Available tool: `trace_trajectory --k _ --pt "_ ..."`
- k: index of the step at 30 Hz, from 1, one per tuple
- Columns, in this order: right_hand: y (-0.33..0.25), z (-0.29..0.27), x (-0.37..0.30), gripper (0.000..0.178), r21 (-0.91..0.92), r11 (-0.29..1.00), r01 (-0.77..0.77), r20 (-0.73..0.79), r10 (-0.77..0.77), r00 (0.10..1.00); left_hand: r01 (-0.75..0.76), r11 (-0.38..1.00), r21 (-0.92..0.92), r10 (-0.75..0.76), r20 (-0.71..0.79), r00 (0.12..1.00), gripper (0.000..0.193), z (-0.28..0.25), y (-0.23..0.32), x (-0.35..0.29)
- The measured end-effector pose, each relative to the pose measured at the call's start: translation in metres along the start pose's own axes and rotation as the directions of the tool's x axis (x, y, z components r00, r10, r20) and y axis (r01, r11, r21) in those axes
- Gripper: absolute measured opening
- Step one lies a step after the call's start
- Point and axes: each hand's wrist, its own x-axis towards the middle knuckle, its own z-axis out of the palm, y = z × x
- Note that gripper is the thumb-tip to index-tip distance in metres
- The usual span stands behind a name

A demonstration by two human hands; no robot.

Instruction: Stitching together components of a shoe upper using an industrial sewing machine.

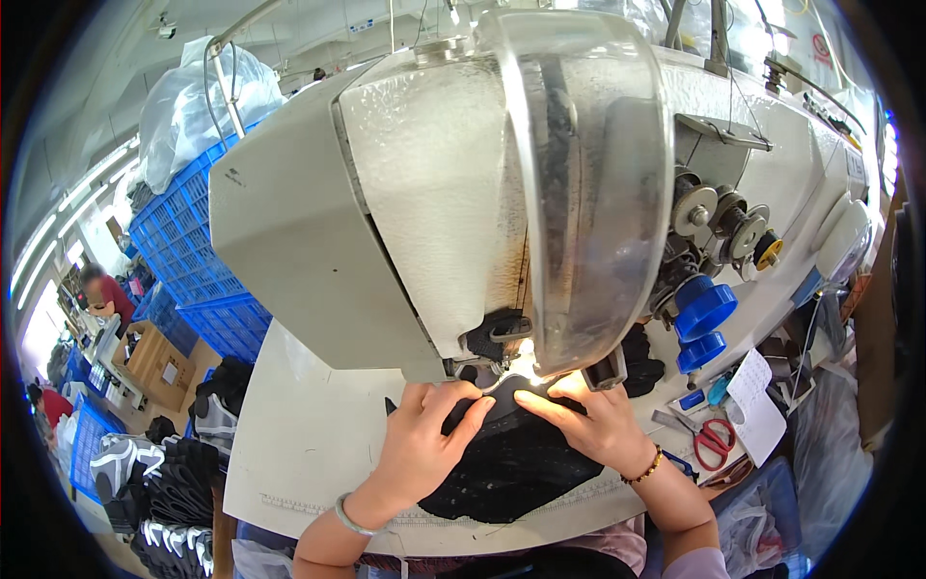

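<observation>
A black fabric piece [516,473] with small specks lies on the pale table of a large sewing machine [424,183]. Its far edge is under the lit needle area, where the machine's head hides part of it. My left hand [420,434] pinches the fabric's left edge between thumb and forefinger. On the other side, my right hand [600,425] grips the fabric edge, thumb on top and pointing inward. Both hands are close to the bright lamp spot, with a narrow stretch of dark cloth between the thumbs.
Red-handled scissors [714,444] and a handwritten paper [754,405] lie to the right, below blue knobs [702,309]. Blue crates [193,227] stand at left, above stacked black-and-grey pieces [169,478]. Farther left, a person in red [114,297] sits near a cardboard box [154,367].
</observation>
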Motion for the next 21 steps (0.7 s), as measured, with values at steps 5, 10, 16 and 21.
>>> trace_trajectory --k 5,10,16,21 --pt "0.0 -0.002 0.007 0.051 0.063 0.998 -0.022 -0.053 0.026 0.998 -0.114 0.992 0.055 0.109 0.089 0.99 0.025 -0.001 0.008 -0.001" --pt "-0.007 -0.009 0.024 0.048 0.06 0.995 -0.079 0.014 0.078 0.997 -0.113 0.988 0.102 0.108 0.05 0.993 0.027 -0.004 0.014 -0.002" --pt "0.003 -0.001 0.025 0.049 0.027 0.995 -0.098 -0.009 0.098 0.995 -0.1 0.957 0.272 0.111 -0.027 0.993 0.021 0.002 0.024 -0.001" --pt "-0.002 -0.006 0.025 0.051 0.084 0.984 -0.158 0.056 0.154 0.987 -0.096 0.945 0.313 0.116 -0.046 0.992 0.019 0.002 0.019 0.001"
